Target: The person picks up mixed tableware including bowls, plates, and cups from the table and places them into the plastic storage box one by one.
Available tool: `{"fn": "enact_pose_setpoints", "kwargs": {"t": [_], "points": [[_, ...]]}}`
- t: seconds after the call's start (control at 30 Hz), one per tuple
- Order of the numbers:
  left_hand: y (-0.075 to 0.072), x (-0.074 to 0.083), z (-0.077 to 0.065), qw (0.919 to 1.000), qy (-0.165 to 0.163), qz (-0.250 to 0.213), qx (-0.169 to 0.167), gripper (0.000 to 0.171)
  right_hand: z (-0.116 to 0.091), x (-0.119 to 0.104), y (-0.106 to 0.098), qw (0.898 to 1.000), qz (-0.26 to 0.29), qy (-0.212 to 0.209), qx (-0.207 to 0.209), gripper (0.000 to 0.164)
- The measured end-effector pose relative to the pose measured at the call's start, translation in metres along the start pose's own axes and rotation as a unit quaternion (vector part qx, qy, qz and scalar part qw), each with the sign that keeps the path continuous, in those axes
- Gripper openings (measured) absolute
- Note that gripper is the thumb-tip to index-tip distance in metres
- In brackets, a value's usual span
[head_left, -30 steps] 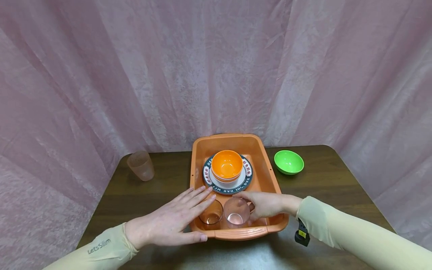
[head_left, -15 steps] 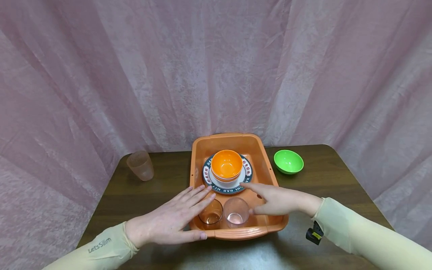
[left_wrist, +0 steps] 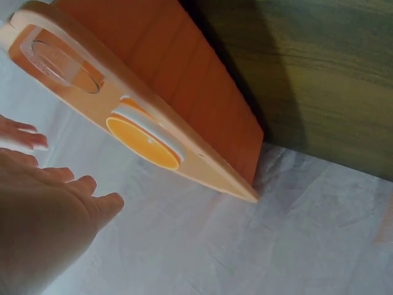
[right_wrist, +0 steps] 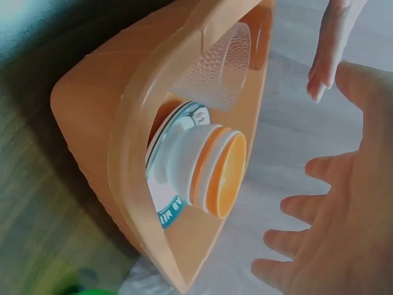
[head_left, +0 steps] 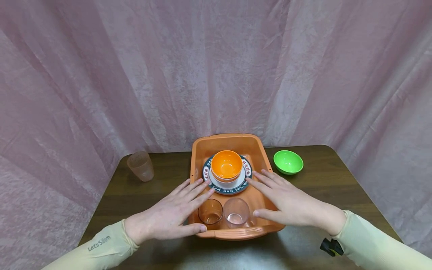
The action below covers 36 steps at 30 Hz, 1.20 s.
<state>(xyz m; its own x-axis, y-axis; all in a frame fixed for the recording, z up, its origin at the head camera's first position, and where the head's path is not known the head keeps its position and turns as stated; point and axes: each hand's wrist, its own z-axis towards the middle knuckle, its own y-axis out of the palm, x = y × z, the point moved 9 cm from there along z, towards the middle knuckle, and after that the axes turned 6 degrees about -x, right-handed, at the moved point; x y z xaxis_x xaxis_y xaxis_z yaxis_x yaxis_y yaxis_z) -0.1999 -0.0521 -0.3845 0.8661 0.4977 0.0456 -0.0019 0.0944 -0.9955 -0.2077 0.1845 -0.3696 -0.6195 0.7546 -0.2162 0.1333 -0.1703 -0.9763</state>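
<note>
Both hands hover with spread fingers over an orange plastic basin [head_left: 236, 234], holding nothing. My left hand [head_left: 172, 213] is above the front left rim, beside an amber glass [head_left: 210, 215]. My right hand [head_left: 288, 202] is over the right wall, its thumb near a clear dimpled glass [head_left: 236, 213]. The two glasses stand upright side by side at the basin's front. Behind them a plate with a dark green patterned rim [head_left: 227, 190] bears stacked bowls [right_wrist: 199, 163], white outside and orange inside. The topmost bowl's orange inside [head_left: 227, 165] faces up.
A frosted, pinkish cup [head_left: 141, 167] stands at the table's back left. To the right of the basin is a bright green bowl [head_left: 288, 162]. The dark wooden table [head_left: 324, 180] ends at the back against a pink curtain [head_left: 236, 75].
My right hand has let go of the clear glass, drawn back to the right and spread its fingers. My left hand has barely moved. The glass stays in the basin.
</note>
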Motion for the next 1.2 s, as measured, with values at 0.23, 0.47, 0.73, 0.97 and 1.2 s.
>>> {"fn": "enact_pose_setpoints", "kwargs": {"t": [0.23, 0.47, 0.73, 0.97, 1.2], "points": [[0.002, -0.006, 0.000, 0.9996, -0.026, 0.006, -0.010, 0.085, -0.013, -0.011, -0.003, 0.997, -0.064, -0.029, 0.036, 0.083], [0.001, -0.013, -0.001, 0.9987, -0.042, 0.030, -0.003, 0.085, -0.021, -0.018, -0.002, 0.991, -0.110, -0.044, 0.059, 0.082], [0.004, -0.016, -0.002, 0.9977, -0.052, 0.044, 0.002, 0.086, -0.027, -0.021, 0.003, 0.989, -0.120, -0.050, 0.068, 0.082], [0.008, -0.015, -0.001, 0.9972, -0.052, 0.053, -0.007, 0.084, -0.027, -0.021, 0.010, 0.991, -0.111, -0.048, 0.060, 0.082], [0.004, -0.018, -0.005, 0.9972, -0.056, 0.050, 0.002, 0.084, -0.021, -0.023, 0.009, 0.991, -0.107, -0.052, 0.059, 0.081]]}}
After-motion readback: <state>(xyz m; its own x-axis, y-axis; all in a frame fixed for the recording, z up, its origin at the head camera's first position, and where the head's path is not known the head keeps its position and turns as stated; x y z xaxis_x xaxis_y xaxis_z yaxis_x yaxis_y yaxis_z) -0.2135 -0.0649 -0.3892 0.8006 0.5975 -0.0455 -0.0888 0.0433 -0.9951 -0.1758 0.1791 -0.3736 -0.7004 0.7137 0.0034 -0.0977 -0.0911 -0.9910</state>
